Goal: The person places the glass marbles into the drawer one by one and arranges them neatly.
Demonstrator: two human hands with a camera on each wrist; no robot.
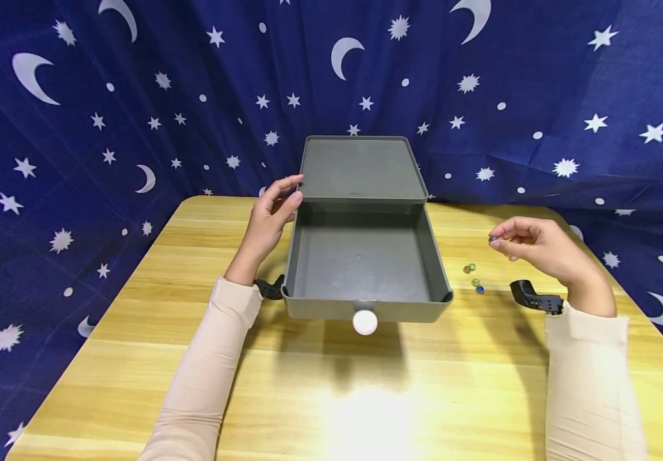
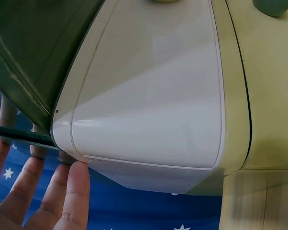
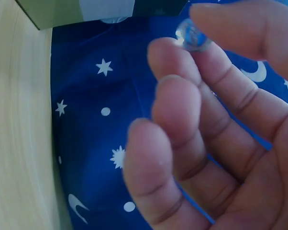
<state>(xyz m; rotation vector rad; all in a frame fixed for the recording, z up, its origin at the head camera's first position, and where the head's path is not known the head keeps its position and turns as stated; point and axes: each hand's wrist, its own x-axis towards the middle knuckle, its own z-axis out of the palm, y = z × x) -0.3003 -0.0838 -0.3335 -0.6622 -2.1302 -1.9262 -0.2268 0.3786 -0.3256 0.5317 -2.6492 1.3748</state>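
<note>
Clear glass swirled with blue: we see one round marble, without a long axis, pinched between thumb and fingers of the right hand. The open grey plastic box lies to its left; across it, the left hand, fingers slightly spread, touches the raised grey lid's left edge.

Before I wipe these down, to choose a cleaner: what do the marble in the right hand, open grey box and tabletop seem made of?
Marble: probably glass, glossy; clear with blue inside and bright glints.
Grey box: likely moulded plastic, satin; rounded corners, even colour.
Tabletop: wood or wood-look laminate, glossy; visible grain, bright reflection, but which remains unclear.
</note>
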